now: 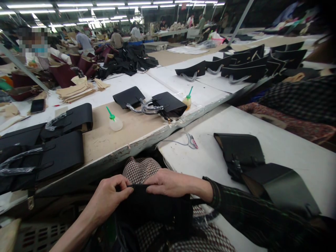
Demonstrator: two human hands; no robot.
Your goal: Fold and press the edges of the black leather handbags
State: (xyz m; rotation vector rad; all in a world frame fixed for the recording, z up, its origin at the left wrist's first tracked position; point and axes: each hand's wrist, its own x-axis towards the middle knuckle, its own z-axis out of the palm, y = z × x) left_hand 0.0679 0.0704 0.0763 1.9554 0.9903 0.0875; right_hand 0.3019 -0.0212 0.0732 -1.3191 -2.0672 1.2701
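A black handbag (157,210) rests on my lap, over checked cloth. My left hand (112,190) pinches the bag's upper edge between thumb and fingers. Close beside it, my right hand (168,182) grips the same edge, thumb towards the left hand. The lower part of the bag is dark and hard to make out. One plastic-wrapped handle (206,218) shows to the right, below my right wrist.
Black handbags (63,154) lie on the left bench, others (169,103) ahead. Two glue bottles (115,122) with green nozzles stand there. On the white right table lie more black bag pieces (280,185) and a small pink tool (193,141). Several people work further back.
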